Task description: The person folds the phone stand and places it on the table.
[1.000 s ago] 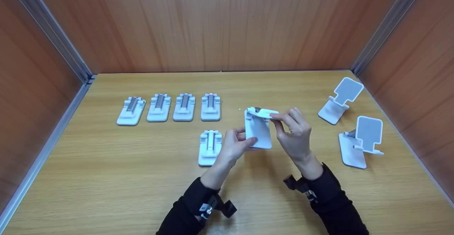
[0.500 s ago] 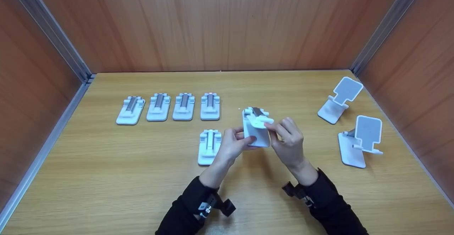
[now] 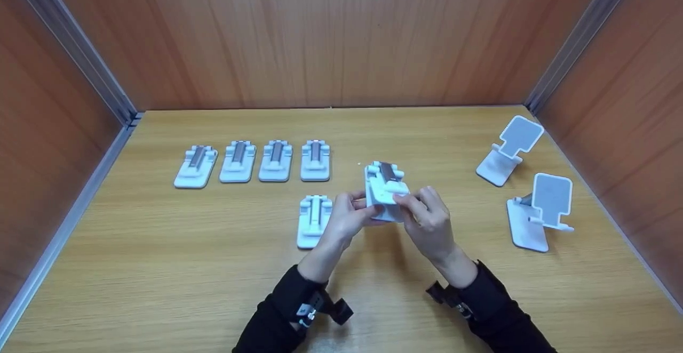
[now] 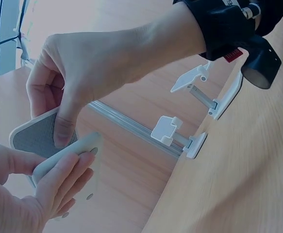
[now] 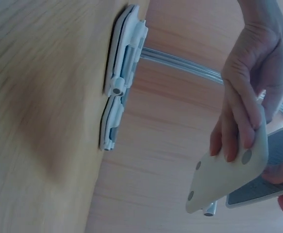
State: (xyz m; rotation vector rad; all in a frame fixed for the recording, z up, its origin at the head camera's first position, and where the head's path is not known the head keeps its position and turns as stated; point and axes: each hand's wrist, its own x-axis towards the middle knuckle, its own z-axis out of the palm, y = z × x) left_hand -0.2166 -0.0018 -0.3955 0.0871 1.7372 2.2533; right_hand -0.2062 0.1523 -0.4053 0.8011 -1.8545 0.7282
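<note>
A white folding phone stand (image 3: 385,185) is held up above the table in the head view, its plate tilted down over its base. My left hand (image 3: 347,221) grips the base (image 4: 66,156), thumb on one face and fingers on the underside with its round feet. With thumb and curled fingers, my right hand (image 3: 428,227) pinches the edge of the plate, whose grey pad (image 4: 34,136) faces the base in the left wrist view. A narrow gap between plate and base shows in the right wrist view. Beside my left wrist lies a folded phone stand (image 3: 315,219).
Several folded phone stands, among them one at the row's left end (image 3: 196,166), lie in a row at the back left. Two unfolded stands, a rear one (image 3: 507,153) and a nearer one (image 3: 539,211), stand at the right. Wooden panels (image 3: 331,38) enclose the table (image 3: 160,267).
My right hand has swung the stand's plate down toward the base, moving left and nearer to me. My left hand keeps its grip on the base with hardly any movement.
</note>
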